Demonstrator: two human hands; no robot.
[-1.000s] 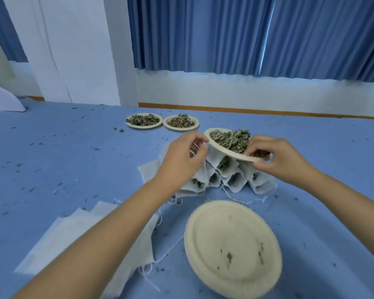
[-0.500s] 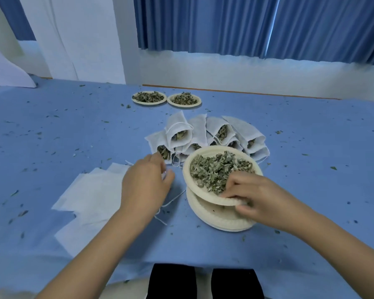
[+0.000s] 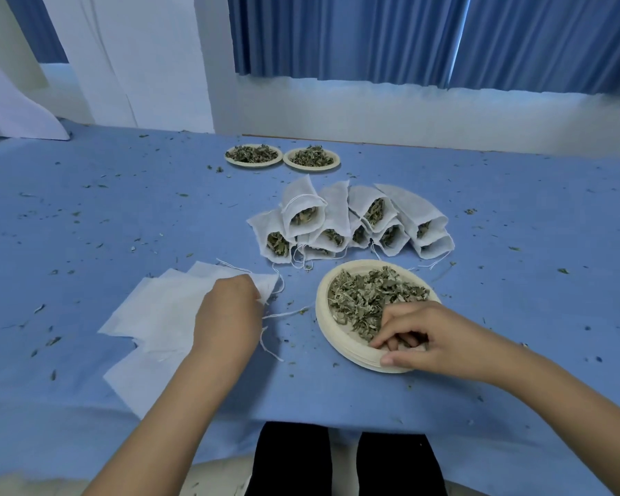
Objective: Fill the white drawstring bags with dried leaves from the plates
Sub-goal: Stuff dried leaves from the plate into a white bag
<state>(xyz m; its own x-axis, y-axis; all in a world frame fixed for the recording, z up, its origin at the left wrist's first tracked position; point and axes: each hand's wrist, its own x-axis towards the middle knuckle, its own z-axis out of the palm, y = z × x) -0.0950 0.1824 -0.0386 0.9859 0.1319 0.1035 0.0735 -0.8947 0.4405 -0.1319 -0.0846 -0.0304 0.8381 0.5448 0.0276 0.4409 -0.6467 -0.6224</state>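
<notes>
A person sits at a table covered in blue cloth [image 3: 122, 216], both bare forearms reaching in from the bottom of the frame. The left hand [image 3: 230, 313], left of centre, lies on a pile of flat empty bags [image 3: 151, 316] spread over the lower left; its fingers curl down over the right edge of the topmost bag [image 3: 267, 285] and grasp it there, the fabric bunching beside the knuckles, though the fingertips themselves are hidden. Loose white drawstrings [image 3: 283, 313] trail from that edge toward the centre. The right hand [image 3: 441, 338], lower right of centre, grips the near rim of the near plate [image 3: 323, 316]: the thumb presses the outer edge and the curled fingers hook over the rim inside. That plate holds a heap of dried leaves [image 3: 369, 298] and sits on at least one more plate of the same kind beneath it. Just above it, at the centre of the frame, a cluster of filled bags [image 3: 351, 220] lies overlapping, mouths open toward the viewer with leaves showing inside. Farther up, two far plates [image 3: 253, 155] of leaves stand side by side, touching. Leaf crumbs [image 3: 52, 341] are scattered over the cloth. Blue curtains [image 3: 373, 37] hang across the top, and dark trousers [image 3: 290, 460] show below the table edge.
</notes>
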